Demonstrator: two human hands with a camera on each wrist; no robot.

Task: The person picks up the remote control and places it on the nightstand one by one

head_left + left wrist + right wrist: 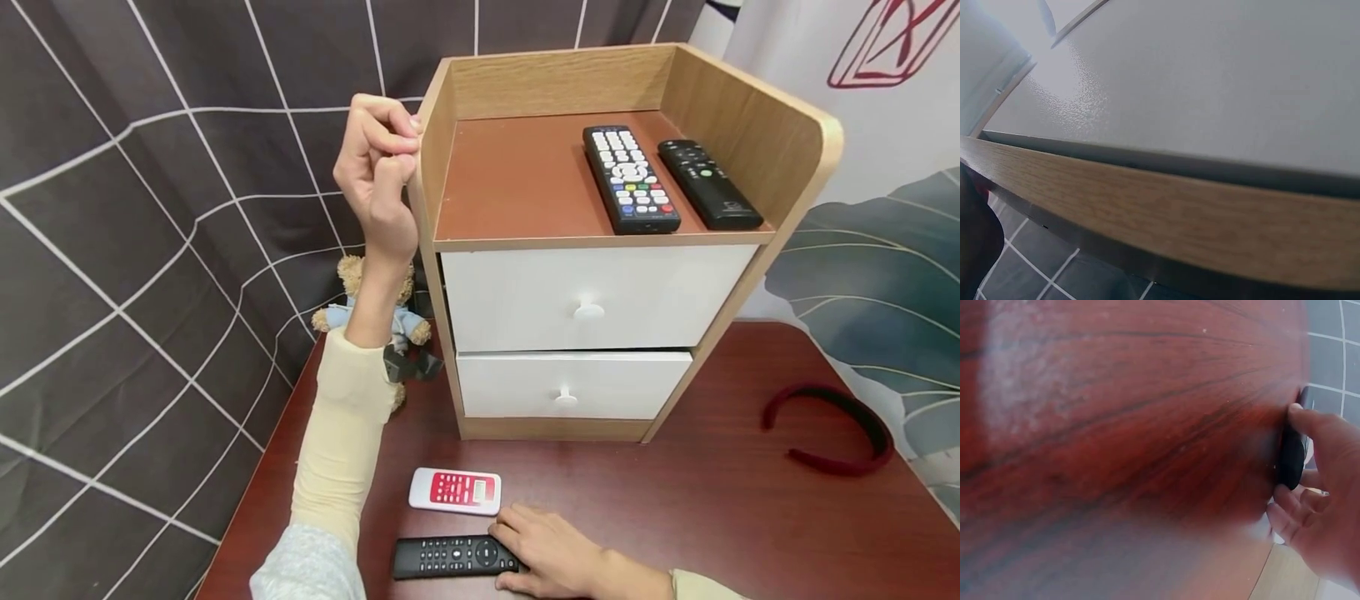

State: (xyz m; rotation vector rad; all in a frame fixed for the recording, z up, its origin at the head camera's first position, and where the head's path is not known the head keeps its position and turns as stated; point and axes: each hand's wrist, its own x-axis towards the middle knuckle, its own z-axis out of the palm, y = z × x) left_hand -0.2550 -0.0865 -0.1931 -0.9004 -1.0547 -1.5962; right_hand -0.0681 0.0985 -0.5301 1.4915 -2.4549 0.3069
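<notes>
At the upper left edge of a small wooden drawer cabinet (553, 429), my left hand (381, 179) has its fingers curled in. Its fingertips touch the outside of the side panel (429, 158); no object shows in it. Lower down, my right hand (551, 550) grips the right end of a black remote control (442, 557) lying on the table. In the right wrist view, the thumb and fingers straddle that remote's dark body (1291, 459). Just above it lies a white remote with a red keypad (455, 491). The left wrist view has the cabinet's wooden edge (1160, 215) but not the hand's grip.
Two more black remotes (630, 179) (708, 185) lie on the cabinet's top. Its two white drawers (517, 292) (510, 387) have round knobs. A teddy bear (341, 318) sits behind my left arm. A dark red headband (832, 462) lies on the table (712, 525) at right. Grid-patterned curtain (150, 292) hangs at left.
</notes>
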